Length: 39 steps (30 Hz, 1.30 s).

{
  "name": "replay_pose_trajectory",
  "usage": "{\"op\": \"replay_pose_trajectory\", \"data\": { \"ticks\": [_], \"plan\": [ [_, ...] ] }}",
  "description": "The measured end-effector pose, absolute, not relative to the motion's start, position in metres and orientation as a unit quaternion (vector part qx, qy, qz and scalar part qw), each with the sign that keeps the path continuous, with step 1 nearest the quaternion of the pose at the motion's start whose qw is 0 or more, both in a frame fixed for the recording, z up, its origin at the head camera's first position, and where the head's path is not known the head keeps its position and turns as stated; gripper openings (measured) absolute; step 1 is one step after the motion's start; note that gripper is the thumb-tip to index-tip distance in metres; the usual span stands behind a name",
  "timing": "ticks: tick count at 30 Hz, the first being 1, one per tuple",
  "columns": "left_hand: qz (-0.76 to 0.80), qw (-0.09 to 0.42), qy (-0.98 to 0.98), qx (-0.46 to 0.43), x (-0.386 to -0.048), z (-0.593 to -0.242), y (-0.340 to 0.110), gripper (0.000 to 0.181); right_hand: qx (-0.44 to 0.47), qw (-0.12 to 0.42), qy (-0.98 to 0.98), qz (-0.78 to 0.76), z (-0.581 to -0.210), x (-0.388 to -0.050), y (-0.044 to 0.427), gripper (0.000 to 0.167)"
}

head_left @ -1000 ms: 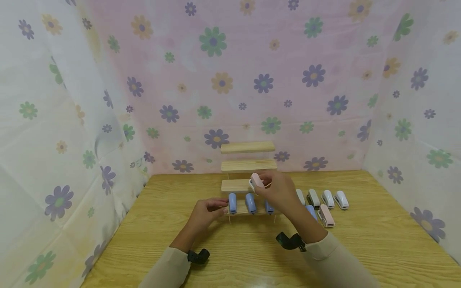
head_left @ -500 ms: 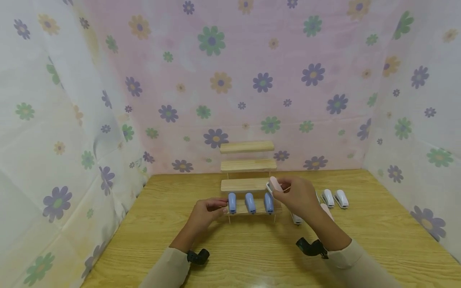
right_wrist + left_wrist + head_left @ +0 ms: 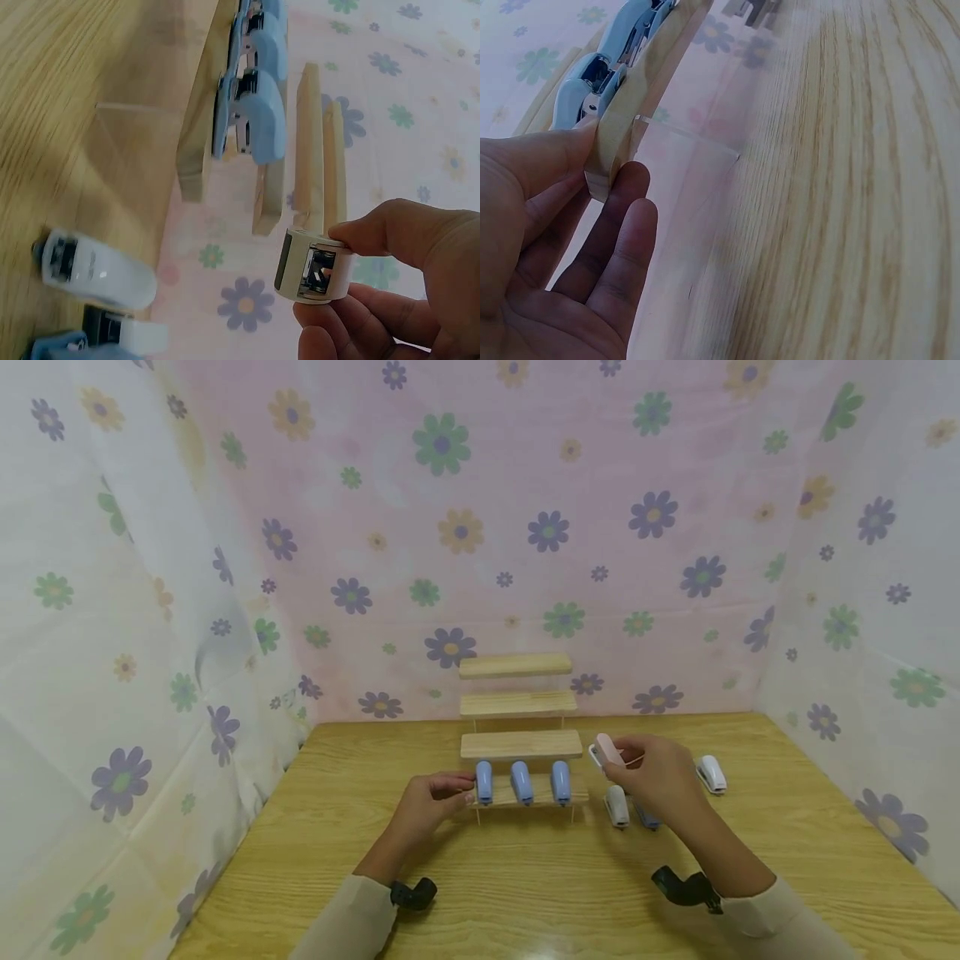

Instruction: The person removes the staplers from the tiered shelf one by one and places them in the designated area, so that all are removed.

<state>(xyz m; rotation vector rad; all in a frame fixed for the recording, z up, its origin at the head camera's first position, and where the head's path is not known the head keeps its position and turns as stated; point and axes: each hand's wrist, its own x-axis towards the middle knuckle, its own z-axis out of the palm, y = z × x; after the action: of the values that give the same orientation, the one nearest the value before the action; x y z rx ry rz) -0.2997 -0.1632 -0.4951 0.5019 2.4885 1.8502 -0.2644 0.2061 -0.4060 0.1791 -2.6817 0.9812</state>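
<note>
Right hand (image 3: 662, 774) has its fingers pinching the pink stapler (image 3: 607, 752), right of centre in frame — probably mid-unload imo, so next needs a gap on the surface (image 3: 525, 877) — left hand (image 3: 427, 807) grips the bottom shelf (image 3: 542, 791), lower middle

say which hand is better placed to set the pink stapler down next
The right hand, I think: it pinches the pink stapler in the air. The left hand grips the left end of the lowest plank, well away from it.
</note>
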Motion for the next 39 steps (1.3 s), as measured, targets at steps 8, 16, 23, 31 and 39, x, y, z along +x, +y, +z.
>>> {"op": "replay_pose_trajectory", "data": {
  "ticks": [8,16,23,31,39],
  "plan": [
    [0.586,0.004,0.796,0.154,-0.298,-0.492,-0.162,0.019,0.043,0.147,-0.937,0.315,-0.414,-0.257,0.238,0.046],
    [0.589,-0.001,0.794,0.151,-0.296,-0.493,-0.162,0.019,0.028,0.133,-0.944,0.3,-0.42,-0.248,0.266,0.051],
    [0.589,0.005,0.795,0.146,-0.295,-0.491,-0.163,0.018,0.013,0.129,-0.955,0.268,-0.425,-0.245,0.29,0.052],
    [0.593,0.009,0.792,0.149,-0.297,-0.492,-0.163,0.017,-0.005,0.115,-0.959,0.261,-0.43,-0.241,0.311,0.057],
    [0.594,0.011,0.789,0.155,-0.298,-0.494,-0.163,0.02,-0.025,0.084,-0.962,0.258,-0.436,-0.242,0.329,0.057]
  ]
}}
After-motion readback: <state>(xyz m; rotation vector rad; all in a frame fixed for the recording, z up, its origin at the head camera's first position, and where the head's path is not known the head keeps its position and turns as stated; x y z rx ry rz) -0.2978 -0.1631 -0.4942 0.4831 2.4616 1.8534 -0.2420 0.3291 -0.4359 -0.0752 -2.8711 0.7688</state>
